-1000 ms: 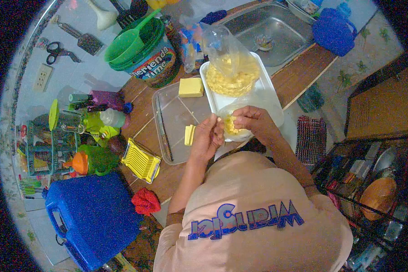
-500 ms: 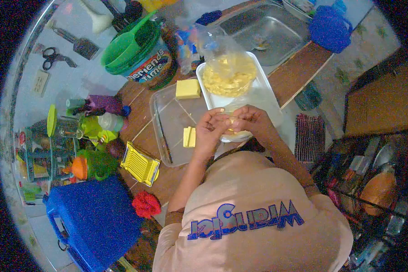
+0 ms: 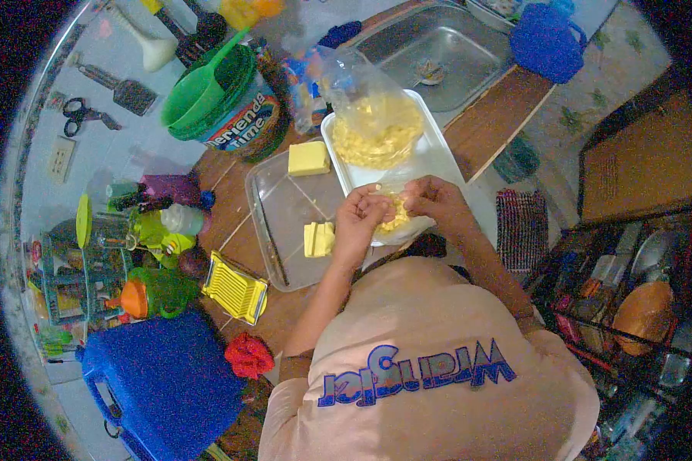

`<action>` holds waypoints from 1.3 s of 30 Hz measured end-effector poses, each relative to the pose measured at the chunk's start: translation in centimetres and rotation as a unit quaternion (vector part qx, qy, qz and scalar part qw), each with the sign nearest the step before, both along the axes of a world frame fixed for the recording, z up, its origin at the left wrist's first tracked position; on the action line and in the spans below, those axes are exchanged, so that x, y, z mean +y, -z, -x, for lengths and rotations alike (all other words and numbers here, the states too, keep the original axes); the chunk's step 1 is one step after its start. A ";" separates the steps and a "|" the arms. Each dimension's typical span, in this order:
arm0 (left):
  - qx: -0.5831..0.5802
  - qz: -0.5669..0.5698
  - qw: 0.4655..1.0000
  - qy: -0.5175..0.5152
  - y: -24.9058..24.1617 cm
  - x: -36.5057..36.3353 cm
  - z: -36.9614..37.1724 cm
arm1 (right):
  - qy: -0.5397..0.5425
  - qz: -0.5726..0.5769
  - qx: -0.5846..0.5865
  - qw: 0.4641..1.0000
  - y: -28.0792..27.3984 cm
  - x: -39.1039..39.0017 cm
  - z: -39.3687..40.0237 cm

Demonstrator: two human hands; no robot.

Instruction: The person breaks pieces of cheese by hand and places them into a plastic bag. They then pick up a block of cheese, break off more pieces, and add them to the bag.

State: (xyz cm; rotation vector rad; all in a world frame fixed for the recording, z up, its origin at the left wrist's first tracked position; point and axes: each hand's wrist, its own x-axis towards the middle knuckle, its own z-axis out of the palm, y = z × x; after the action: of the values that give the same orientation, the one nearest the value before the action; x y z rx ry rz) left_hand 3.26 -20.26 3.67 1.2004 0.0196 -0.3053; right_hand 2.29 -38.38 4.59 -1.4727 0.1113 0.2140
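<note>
My left hand (image 3: 365, 215) and my right hand (image 3: 438, 201) are close together in front of me, fingertips pinched. Between and below them is a small clear plastic bag (image 3: 396, 219) with yellow pieces inside, and both hands appear to grip its top. It lies over the near end of a white tray (image 3: 437, 134). Farther up the tray rests a bigger clear bag of yellow pieces (image 3: 378, 138). Left of the hands, a shallow clear plastic tray (image 3: 281, 207) holds a yellow block (image 3: 309, 158), like cheese or butter, and a smaller, cut block (image 3: 318, 240).
A yellow slicer (image 3: 234, 288) and a red cloth (image 3: 248, 355) lie at left, near a blue jug (image 3: 154, 384). Behind the clear tray stands a bucket (image 3: 242, 115) with a green strainer (image 3: 200, 100). A metal sink (image 3: 438, 46) is at the back.
My hands have moved slightly apart, and more of the small bag's yellow contents shows between them. The whole view has shifted a little; the other things stay in place.
</note>
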 end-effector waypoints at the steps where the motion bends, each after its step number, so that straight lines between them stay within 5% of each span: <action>1: -0.004 -0.001 1.000 -0.006 0.2 0.0 0.0 | 0.005 0.001 -0.001 1.000 0.0 0.0 0.0; 9: -0.024 -0.053 0.998 -0.034 -0.4 1.0 0.0 | 0.060 -0.009 0.016 0.998 -1.8 -0.2 -0.2; 21: -0.081 -0.026 0.996 -0.004 -2.7 0.4 0.8 | -0.025 -0.069 -0.002 0.997 -2.3 1.5 0.0; 30: -0.015 0.003 1.000 -0.004 -2.9 0.6 0.8 | -0.049 -0.038 -0.004 0.998 -1.8 1.1 -0.1; 39: -0.078 -0.049 0.995 -0.030 0.5 0.8 0.2 | -0.049 -0.038 0.029 0.998 -1.6 0.8 0.0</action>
State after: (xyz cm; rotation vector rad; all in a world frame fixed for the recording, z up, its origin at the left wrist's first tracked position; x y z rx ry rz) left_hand 3.04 -19.42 3.14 1.3164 -0.0668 -0.1590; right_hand 2.33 -37.59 6.15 -1.3983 0.0772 0.3388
